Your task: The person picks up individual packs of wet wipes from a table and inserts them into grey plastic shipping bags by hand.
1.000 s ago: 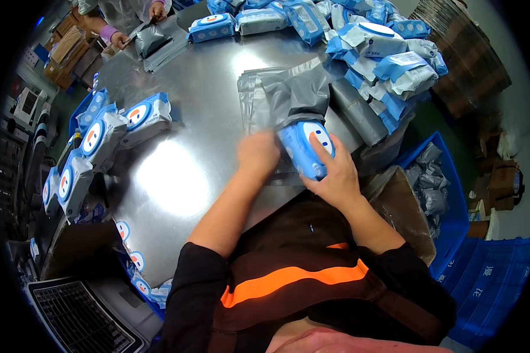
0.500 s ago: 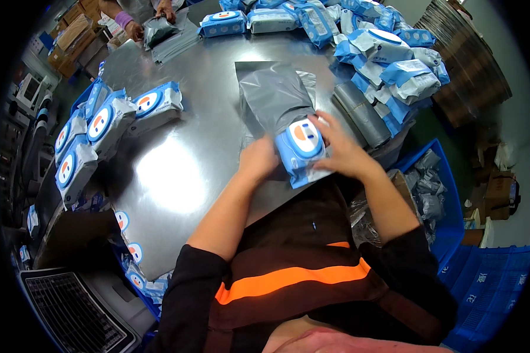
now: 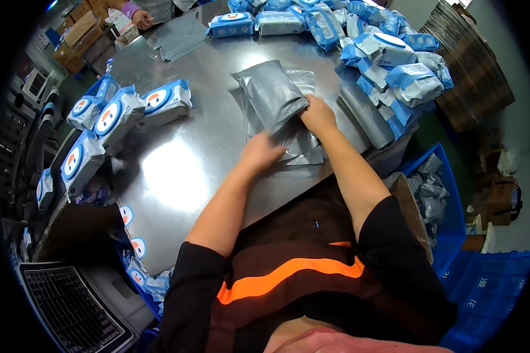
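Lying just beyond the left hand [image 3: 261, 154] and reaching leftward from the right hand [image 3: 318, 116], the plump gray plastic mailer [image 3: 270, 91] is covering part of a loose stack of flat gray mailers [image 3: 303, 157] on the metal bench [image 3: 221, 138]. Half a second ago, a blue-and-white wipes pack was showing at its near end, with the right hand's fingers spread on it; now gray film is hiding that spot and the mailer is bulging. The right hand is curling its fingers tightly around the mailer's near right corner, grasping the film. The left hand is blurring at the mailer's near side, so its grip is not telling: whether it is touching the film or spreading its fingers, one cannot say. Left of the mailer, blue-and-white wipes packs [image 3: 109, 117] are standing together; to its far right, a heap of wipes packs [image 3: 388, 52] is rising. Right of the mailer, a gray plastic roll [image 3: 368, 116] is lying.
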`<state>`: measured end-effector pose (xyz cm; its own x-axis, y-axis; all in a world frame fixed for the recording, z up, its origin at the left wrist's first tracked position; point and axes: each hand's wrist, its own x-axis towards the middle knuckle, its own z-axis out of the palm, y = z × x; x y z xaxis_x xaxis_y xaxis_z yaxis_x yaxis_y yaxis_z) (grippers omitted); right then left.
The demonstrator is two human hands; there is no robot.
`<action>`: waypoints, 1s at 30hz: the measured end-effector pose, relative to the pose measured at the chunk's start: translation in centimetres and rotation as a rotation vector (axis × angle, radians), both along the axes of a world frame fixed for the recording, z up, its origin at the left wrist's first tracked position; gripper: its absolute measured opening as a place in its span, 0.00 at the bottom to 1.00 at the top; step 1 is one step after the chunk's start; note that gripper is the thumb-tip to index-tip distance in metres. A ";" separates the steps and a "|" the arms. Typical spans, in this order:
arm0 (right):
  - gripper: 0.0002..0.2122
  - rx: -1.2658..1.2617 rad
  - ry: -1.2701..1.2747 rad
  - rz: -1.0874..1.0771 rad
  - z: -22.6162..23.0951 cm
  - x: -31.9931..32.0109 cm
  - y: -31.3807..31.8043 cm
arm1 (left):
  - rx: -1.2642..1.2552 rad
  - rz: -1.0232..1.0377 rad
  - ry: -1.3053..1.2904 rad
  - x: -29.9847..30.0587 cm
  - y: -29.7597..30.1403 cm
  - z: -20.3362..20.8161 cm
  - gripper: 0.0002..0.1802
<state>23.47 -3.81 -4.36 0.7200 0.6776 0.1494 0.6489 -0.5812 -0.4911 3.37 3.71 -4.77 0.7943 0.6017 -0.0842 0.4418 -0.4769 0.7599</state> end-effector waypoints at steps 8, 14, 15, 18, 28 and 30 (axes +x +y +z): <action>0.19 0.049 0.280 0.126 -0.6 -0.2 -9.5 | -0.533 0.052 -0.056 -3.4 3.2 -1.3 0.16; 0.11 0.360 -0.131 0.479 5.1 -10.4 -6.9 | -0.722 0.004 -0.217 -4.8 2.9 -1.2 0.18; 0.12 0.391 -0.209 0.548 5.0 -11.8 -5.6 | -0.780 0.015 -0.259 -5.0 2.5 -0.5 0.18; 0.10 0.378 -0.272 0.617 3.0 -12.9 -3.8 | -0.825 0.022 -0.326 -5.1 2.2 0.2 0.17; 0.07 0.213 1.027 0.047 0.1 -3.1 -28.9 | -0.712 0.051 -0.331 -5.7 3.2 -2.7 0.19; 0.06 0.004 1.045 -0.304 -5.3 -0.9 -40.7 | -0.725 0.064 -0.306 -5.8 3.0 -2.8 0.19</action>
<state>22.57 -44.56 -9.62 0.6302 0.4504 -0.6325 -0.2618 -0.6437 -0.7191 -2.39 6.70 -7.58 0.8114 0.5253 -0.2562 0.1728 0.2031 0.9638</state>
